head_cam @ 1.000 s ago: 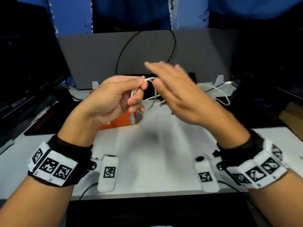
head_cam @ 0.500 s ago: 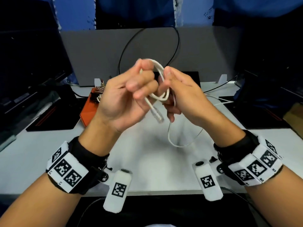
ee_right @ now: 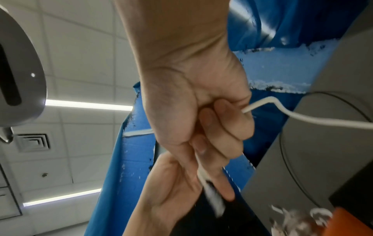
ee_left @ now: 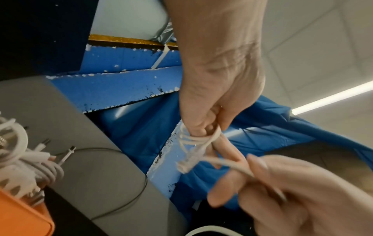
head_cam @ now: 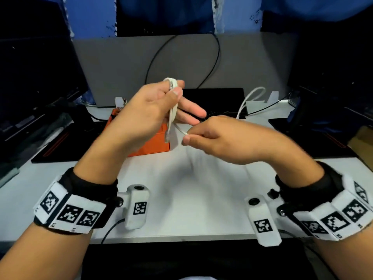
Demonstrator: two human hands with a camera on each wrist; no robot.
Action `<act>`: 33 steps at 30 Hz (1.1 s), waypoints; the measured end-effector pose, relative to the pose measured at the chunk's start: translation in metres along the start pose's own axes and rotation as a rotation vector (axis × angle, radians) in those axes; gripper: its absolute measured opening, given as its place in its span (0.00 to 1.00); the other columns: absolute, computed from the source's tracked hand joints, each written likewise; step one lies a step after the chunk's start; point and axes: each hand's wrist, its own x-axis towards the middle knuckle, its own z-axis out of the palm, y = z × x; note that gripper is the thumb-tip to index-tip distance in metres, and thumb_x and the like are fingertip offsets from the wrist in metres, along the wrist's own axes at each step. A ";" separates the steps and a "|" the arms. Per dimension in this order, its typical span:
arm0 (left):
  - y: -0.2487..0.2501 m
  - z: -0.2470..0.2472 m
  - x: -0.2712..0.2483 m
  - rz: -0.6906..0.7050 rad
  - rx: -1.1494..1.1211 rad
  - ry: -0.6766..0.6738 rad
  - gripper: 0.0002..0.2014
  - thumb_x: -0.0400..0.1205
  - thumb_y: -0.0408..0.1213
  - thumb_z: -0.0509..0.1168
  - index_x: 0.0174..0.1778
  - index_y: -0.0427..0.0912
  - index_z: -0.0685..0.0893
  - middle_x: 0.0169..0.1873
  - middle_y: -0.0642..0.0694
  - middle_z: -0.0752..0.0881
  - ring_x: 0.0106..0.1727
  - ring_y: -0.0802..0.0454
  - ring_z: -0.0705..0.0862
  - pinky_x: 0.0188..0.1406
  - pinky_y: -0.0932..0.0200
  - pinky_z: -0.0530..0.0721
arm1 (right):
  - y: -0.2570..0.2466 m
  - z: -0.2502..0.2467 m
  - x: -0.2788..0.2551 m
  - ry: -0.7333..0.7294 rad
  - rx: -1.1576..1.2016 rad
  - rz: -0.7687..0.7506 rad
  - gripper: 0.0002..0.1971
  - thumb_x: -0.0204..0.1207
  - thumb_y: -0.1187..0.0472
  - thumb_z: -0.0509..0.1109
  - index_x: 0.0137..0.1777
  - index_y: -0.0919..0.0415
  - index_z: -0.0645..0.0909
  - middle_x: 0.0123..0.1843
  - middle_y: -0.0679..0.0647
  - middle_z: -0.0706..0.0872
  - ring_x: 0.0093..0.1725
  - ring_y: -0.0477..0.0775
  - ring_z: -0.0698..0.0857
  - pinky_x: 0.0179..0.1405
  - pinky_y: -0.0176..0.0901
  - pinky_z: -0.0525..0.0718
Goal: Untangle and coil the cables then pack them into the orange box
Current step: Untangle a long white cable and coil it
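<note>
While both hands hang above the counter, a thin off-white cable runs between them. Its turns are looped over the left hand's index finger and pinched under the thumb, and a clear-tipped plug dangles from the loops just in front of the orange box. In the left wrist view the same loops wrap the fingertip in several close strands, with the plug hanging below them. That grip is closed on the coil, though the other fingers stretch out straight.

From the loops a short run of cable crosses to the right hand, whose thumb and curled fingers clamp it. In the right wrist view the cable leaves the fist on the far side and trails off; in the head view it arcs up behind the hand.

On the counter at the left, the orange box is partly hidden by the left hand. The left wrist view shows its rim with a bundle of coiled white cables piled at it, connectors sticking out.
</note>
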 end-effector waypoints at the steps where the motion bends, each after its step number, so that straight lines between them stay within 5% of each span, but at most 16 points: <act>1: 0.002 -0.002 -0.002 -0.030 -0.008 -0.044 0.14 0.95 0.37 0.51 0.69 0.45 0.79 0.50 0.44 0.95 0.50 0.47 0.94 0.59 0.44 0.86 | 0.001 -0.005 -0.003 0.001 -0.012 -0.011 0.22 0.91 0.47 0.61 0.33 0.52 0.76 0.24 0.45 0.73 0.28 0.45 0.74 0.31 0.40 0.70; 4: 0.005 -0.008 -0.006 -0.070 0.088 -0.163 0.14 0.94 0.39 0.55 0.67 0.41 0.83 0.47 0.47 0.95 0.50 0.50 0.93 0.62 0.45 0.86 | -0.001 -0.018 -0.012 0.142 0.076 -0.056 0.13 0.86 0.50 0.71 0.39 0.49 0.85 0.27 0.37 0.79 0.30 0.41 0.78 0.31 0.34 0.70; 6: 0.003 -0.007 -0.008 -0.070 0.078 -0.312 0.16 0.93 0.39 0.55 0.58 0.30 0.82 0.37 0.44 0.93 0.34 0.47 0.88 0.42 0.43 0.85 | 0.001 -0.024 -0.014 0.327 0.291 -0.082 0.09 0.82 0.53 0.77 0.44 0.56 0.86 0.24 0.39 0.78 0.25 0.43 0.75 0.31 0.39 0.72; 8: 0.001 -0.006 -0.008 -0.072 -0.096 -0.399 0.19 0.90 0.38 0.54 0.54 0.20 0.76 0.25 0.44 0.84 0.24 0.43 0.72 0.30 0.44 0.77 | 0.005 -0.026 -0.013 0.453 0.436 -0.094 0.12 0.80 0.52 0.78 0.52 0.59 0.83 0.24 0.42 0.72 0.25 0.45 0.71 0.29 0.50 0.75; 11: 0.000 -0.003 -0.006 -0.057 -0.401 -0.392 0.14 0.88 0.37 0.54 0.49 0.28 0.77 0.20 0.47 0.69 0.22 0.48 0.61 0.28 0.55 0.75 | 0.005 -0.018 -0.008 0.489 0.354 -0.091 0.12 0.85 0.44 0.70 0.59 0.49 0.83 0.31 0.39 0.79 0.33 0.42 0.79 0.41 0.51 0.84; 13: -0.004 0.001 -0.004 -0.071 -0.549 -0.398 0.15 0.88 0.37 0.53 0.48 0.31 0.81 0.20 0.52 0.68 0.20 0.54 0.62 0.31 0.56 0.76 | 0.003 -0.013 -0.005 0.505 0.337 -0.086 0.14 0.90 0.43 0.61 0.50 0.49 0.83 0.37 0.40 0.83 0.37 0.42 0.80 0.42 0.46 0.81; 15: -0.007 0.010 -0.005 -0.071 -0.677 -0.431 0.15 0.89 0.37 0.50 0.48 0.38 0.82 0.21 0.55 0.73 0.21 0.55 0.71 0.41 0.54 0.84 | 0.003 -0.010 -0.001 0.556 0.323 -0.067 0.19 0.91 0.42 0.57 0.46 0.51 0.81 0.40 0.49 0.87 0.40 0.50 0.83 0.42 0.53 0.81; 17: -0.008 0.021 -0.007 -0.066 -0.859 -0.485 0.16 0.91 0.36 0.47 0.49 0.38 0.79 0.25 0.50 0.82 0.33 0.49 0.86 0.62 0.46 0.85 | 0.003 -0.010 -0.001 0.612 0.318 -0.054 0.20 0.91 0.42 0.59 0.43 0.51 0.82 0.39 0.52 0.87 0.37 0.51 0.84 0.35 0.48 0.81; 19: -0.009 0.030 -0.009 -0.061 -0.997 -0.508 0.17 0.92 0.36 0.45 0.52 0.35 0.78 0.35 0.42 0.89 0.51 0.38 0.91 0.77 0.40 0.72 | 0.003 -0.012 -0.003 0.641 0.346 -0.060 0.18 0.90 0.44 0.62 0.39 0.45 0.81 0.32 0.48 0.85 0.30 0.45 0.81 0.28 0.36 0.75; 22: -0.009 0.032 -0.008 -0.039 -0.990 -0.503 0.17 0.93 0.36 0.45 0.52 0.35 0.80 0.32 0.45 0.89 0.45 0.43 0.91 0.77 0.43 0.75 | 0.002 -0.014 -0.006 0.647 0.401 -0.120 0.17 0.91 0.47 0.63 0.39 0.45 0.82 0.32 0.47 0.85 0.29 0.45 0.80 0.29 0.32 0.73; 24: -0.003 0.030 -0.009 -0.019 -1.044 -0.469 0.17 0.92 0.36 0.46 0.52 0.35 0.79 0.27 0.48 0.86 0.31 0.50 0.88 0.68 0.48 0.84 | 0.004 -0.015 -0.004 0.687 0.417 -0.151 0.17 0.92 0.50 0.61 0.44 0.53 0.84 0.33 0.49 0.82 0.30 0.43 0.79 0.31 0.35 0.75; 26: 0.006 0.024 -0.009 0.000 -1.192 -0.376 0.18 0.93 0.36 0.44 0.60 0.29 0.76 0.27 0.43 0.86 0.29 0.47 0.87 0.65 0.48 0.85 | 0.010 -0.014 0.001 0.702 0.475 -0.133 0.16 0.94 0.53 0.59 0.54 0.61 0.84 0.31 0.57 0.76 0.25 0.51 0.76 0.24 0.45 0.79; 30: 0.014 0.002 -0.003 0.057 -1.459 -0.154 0.25 0.95 0.38 0.44 0.80 0.19 0.61 0.34 0.35 0.88 0.44 0.37 0.91 0.70 0.43 0.83 | 0.021 -0.005 0.007 0.439 0.492 0.005 0.15 0.94 0.54 0.56 0.73 0.41 0.80 0.32 0.61 0.70 0.20 0.52 0.71 0.18 0.48 0.81; 33: 0.009 -0.002 0.003 0.152 -1.260 0.120 0.22 0.95 0.34 0.48 0.79 0.18 0.65 0.36 0.42 0.90 0.48 0.43 0.93 0.61 0.47 0.88 | 0.014 0.003 0.006 0.225 0.370 -0.005 0.16 0.94 0.51 0.57 0.60 0.27 0.83 0.26 0.40 0.74 0.23 0.42 0.70 0.28 0.42 0.74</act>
